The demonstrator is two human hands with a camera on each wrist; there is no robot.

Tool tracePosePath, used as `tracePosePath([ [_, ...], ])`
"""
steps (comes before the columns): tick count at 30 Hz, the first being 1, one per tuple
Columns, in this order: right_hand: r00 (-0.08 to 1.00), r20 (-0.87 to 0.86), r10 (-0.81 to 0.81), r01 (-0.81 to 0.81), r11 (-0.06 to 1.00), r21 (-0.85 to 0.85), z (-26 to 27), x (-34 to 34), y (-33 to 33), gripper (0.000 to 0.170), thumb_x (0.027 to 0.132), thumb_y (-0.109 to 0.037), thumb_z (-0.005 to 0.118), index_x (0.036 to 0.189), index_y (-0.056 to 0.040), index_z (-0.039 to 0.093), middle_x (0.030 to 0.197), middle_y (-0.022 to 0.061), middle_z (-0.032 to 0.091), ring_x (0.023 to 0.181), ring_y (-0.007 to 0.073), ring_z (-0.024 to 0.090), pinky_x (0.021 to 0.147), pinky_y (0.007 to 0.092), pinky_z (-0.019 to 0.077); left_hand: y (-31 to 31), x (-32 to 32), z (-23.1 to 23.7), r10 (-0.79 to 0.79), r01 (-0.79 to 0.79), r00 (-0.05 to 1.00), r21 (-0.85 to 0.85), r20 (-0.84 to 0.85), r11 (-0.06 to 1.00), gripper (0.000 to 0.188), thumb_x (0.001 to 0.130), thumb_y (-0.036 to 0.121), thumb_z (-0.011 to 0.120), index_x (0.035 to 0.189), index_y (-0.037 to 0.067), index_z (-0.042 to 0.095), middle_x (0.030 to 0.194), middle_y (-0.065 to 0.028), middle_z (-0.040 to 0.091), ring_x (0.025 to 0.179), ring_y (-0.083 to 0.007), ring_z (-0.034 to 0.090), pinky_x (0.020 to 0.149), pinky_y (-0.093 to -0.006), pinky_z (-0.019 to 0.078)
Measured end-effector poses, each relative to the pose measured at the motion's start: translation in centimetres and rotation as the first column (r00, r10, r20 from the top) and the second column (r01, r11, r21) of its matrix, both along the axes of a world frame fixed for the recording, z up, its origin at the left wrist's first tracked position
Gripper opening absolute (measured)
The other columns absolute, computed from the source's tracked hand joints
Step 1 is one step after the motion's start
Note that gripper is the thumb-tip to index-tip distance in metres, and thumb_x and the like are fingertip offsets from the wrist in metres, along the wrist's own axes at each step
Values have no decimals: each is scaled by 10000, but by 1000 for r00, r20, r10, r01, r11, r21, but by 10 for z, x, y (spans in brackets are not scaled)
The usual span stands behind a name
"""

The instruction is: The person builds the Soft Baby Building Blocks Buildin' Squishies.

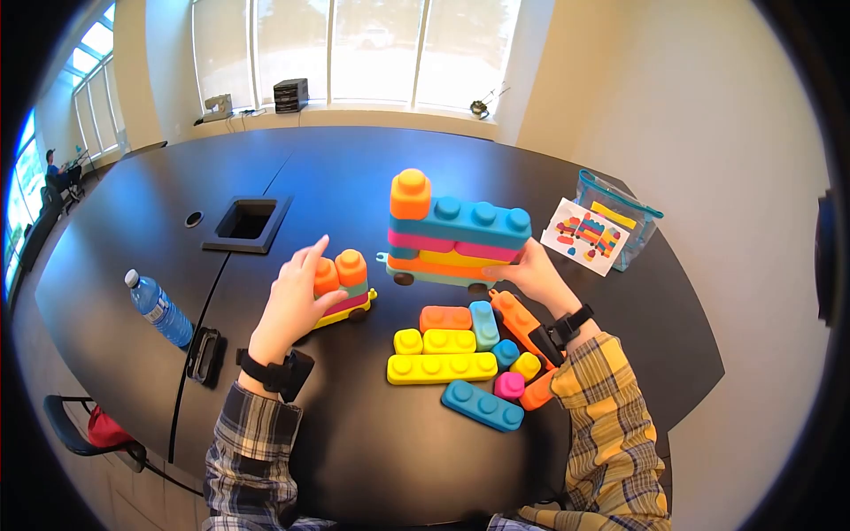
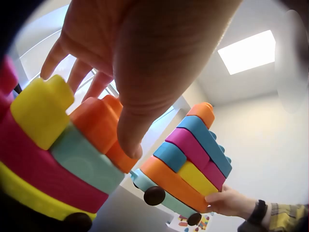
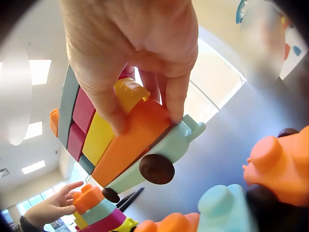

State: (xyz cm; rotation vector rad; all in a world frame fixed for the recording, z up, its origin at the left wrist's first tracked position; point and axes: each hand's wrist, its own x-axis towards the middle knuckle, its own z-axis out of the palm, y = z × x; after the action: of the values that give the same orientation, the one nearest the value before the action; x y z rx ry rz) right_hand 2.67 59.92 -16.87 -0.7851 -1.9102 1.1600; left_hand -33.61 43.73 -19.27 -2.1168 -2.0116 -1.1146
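Observation:
My right hand (image 1: 542, 273) grips the rear end of a tall toy train car (image 1: 478, 228) of stacked building blocks, thumb and fingers on opposite sides. The car has a light-teal wheeled base (image 3: 175, 149), orange, yellow, pink and blue layers, and an orange block (image 1: 411, 195) on top. My left hand (image 1: 295, 288) is beside a lower block car (image 2: 53, 181) with a yellow wheeled base and pink, teal, yellow and orange blocks. Its fingers are extended behind the blocks, and its thumb overlaps an orange block (image 2: 99, 121) in the left wrist view.
Loose blocks lie in front of me, among them a long yellow block (image 1: 441, 369) and a blue one (image 1: 482, 405). An orange wheeled base (image 1: 522, 323) is near my right wrist. A picture card (image 1: 586, 235) leans on a clear bag (image 1: 633, 232). A water bottle (image 1: 161, 310) stands left.

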Motion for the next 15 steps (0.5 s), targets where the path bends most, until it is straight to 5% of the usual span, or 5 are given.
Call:
tracePosePath([
  [6,989,138,-49,51,999,-11,-25,-12,26,632,817,-14,838,1382,-12,556,1243,112,718,1122,202,689,999,371,558,-2,-2,-6,20,-19,1000,-97,17,995,588,927,130,754,1465,99,516,1237,-186,654,1164,-399,641,1002,-436,523],
  [15,982,187,-20,40,994,-105,-51,-16,40,615,824,-33,852,1368,-13,568,1235,109,714,1130,211,683,991,364,560,-8,-4,-8,25,-24,1000,-73,11,997,531,936,96,729,1429,102,531,1173,-189,653,1115,-410,644,960,-442,526],
])
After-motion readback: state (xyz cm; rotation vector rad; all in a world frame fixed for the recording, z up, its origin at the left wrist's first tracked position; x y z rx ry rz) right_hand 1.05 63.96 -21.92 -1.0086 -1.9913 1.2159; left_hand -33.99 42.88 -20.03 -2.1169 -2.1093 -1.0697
